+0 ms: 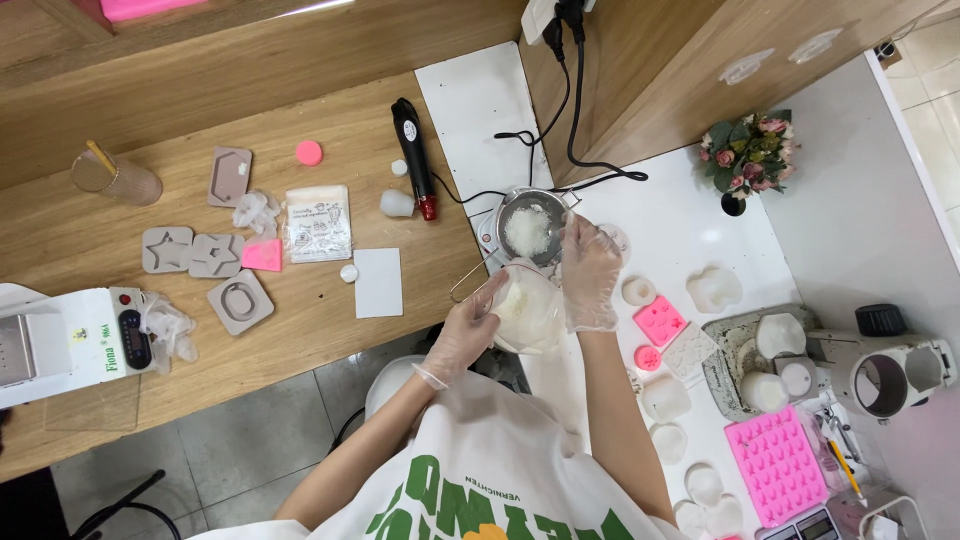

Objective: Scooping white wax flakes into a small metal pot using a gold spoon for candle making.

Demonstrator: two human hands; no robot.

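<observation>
Both gloved hands work over the white worktop edge: left hand has its fingers wrapped around the side of a clear plastic bag of white flakes, cradling it from below-left so it can't sag, while the right hand pinches the bag's upper edge with closed fingers, holding the mouth up toward the small metal pot. The bag sits just in front of the pot, touching or nearly touching its rim — hard to tell from above. Its long axis runs roughly from the person's chest toward the pot, opening pointing away at the pot, which already holds white flakes. The pot's wire handle sticks out toward the wooden worktop. Nearby: black heat tool, pink silicone mould, grey moulds, flower pot.
</observation>
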